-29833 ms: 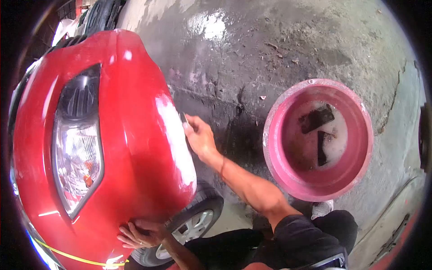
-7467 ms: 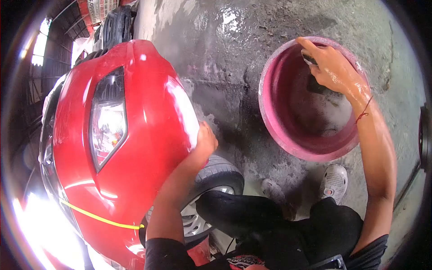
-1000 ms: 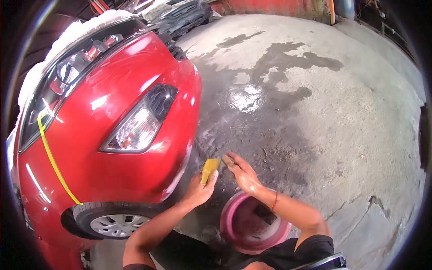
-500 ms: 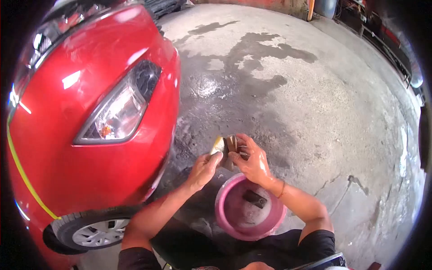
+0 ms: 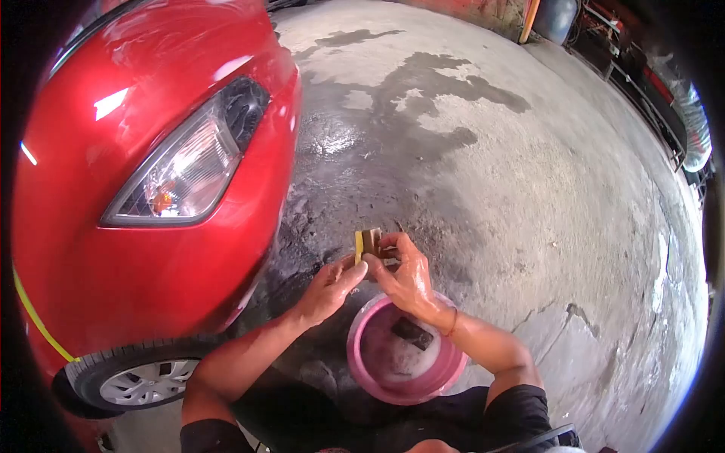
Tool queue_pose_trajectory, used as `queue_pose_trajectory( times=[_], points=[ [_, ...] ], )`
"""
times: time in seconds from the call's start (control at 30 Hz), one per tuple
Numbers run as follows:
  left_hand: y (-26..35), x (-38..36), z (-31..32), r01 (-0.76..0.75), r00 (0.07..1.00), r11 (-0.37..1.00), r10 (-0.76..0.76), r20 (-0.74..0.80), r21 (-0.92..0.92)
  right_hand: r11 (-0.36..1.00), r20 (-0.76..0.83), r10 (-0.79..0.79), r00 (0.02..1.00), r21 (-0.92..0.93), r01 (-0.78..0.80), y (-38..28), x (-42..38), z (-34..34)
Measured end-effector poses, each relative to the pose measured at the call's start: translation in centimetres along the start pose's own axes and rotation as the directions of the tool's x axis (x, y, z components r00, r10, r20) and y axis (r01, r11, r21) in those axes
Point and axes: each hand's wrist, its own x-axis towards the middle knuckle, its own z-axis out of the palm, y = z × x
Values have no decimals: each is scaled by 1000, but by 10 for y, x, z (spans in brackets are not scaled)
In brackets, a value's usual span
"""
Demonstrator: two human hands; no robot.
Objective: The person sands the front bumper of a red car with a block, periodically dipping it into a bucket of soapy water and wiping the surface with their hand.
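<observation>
My left hand [image 5: 331, 288] pinches a small yellow sanding block [image 5: 359, 244], its thumb along the near end. Against the block's right side lies a brown folded piece that looks like sandpaper [image 5: 371, 239]. The fingers and thumb of my right hand [image 5: 408, 278] are closed on that sandpaper. Both hands look wet and meet just beyond a pink basin [image 5: 358, 370]. Inside the basin a dark rectangular block [image 5: 412, 332] sits in cloudy, foamy water. The fingers partly hide how block and paper fit together.
On the left stands a red car [image 5: 181, 264] with its headlight [image 5: 185, 166], front wheel [image 5: 147, 383] and a strip of yellow tape [image 5: 41, 325]. Wet patches [image 5: 423, 98] darken the concrete floor [image 5: 544, 204]. Racks and a blue drum [image 5: 557, 21] stand at the far right.
The sandpaper and the block, angled apart before, are now pressed side by side and more upright. My view has shifted slightly, so the car and basin appear farther left.
</observation>
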Motion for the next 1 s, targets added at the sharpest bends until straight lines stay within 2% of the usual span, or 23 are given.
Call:
queue_pose_trajectory(
  times=[0.03,0.07,0.1,0.17,0.2,0.27,0.3,0.33,0.37,0.4,0.47,0.53,0.67,0.77,0.9,0.97,1.0],
  points=[
    [3,-1,-2,-18,998,996,12,65,85,994,-4,-73,997,-85,72,3,-1,0],
    [-17,4,-12,-13,999,1000,13,48,7,995,-5,-70,998,-77,69,4,-2,0],
    [-11,3,-10,-10,999,1000,9,43,12,986,13,-121,993,-118,121,5,-3,-2],
    [0,0,-2,57,998,973,-47,-50,224,972,48,-170,984,-157,175,7,-5,-1],
    [-5,0,0,60,997,974,-48,-58,219,967,53,-176,983,-180,183,8,-5,0],
    [-19,4,0,-55,990,987,74,-122,151,959,62,-184,981,-207,193,7,-6,1],
    [-22,4,1,-56,989,987,75,-124,150,967,56,-124,991,-215,133,4,-6,0],
    [-23,5,1,-102,984,993,109,-144,52,972,48,-64,997,-223,73,1,-6,1],
    [-24,6,0,-149,976,988,140,-166,-44,972,47,-65,997,-224,74,1,-6,1],
    [-25,7,0,-151,976,988,142,-164,-44,982,43,-65,997,-175,72,2,-6,2],
    [-25,9,-1,-172,972,971,140,-190,-167,989,35,-67,997,-127,71,4,-6,3],
    [-26,9,-4,-156,979,978,135,-151,-141,964,-61,-210,976,-177,197,5,-6,5],
    [-21,4,0,-124,989,989,117,-93,-79,982,-89,-166,982,-104,156,2,-7,2],
    [-15,2,6,-119,992,984,111,-60,-132,986,-57,-144,988,-88,139,4,-10,3],
    [-16,1,3,-105,994,989,103,-29,-100,985,-71,-163,984,-67,159,5,-12,5],
    [-19,-1,0,-122,992,987,120,22,105,983,-92,-184,979,-38,182,4,-13,5],
    [-18,-1,1,-123,992,987,122,20,105,980,-79,-195,978,-64,190,2,-12,4]
  ],
)
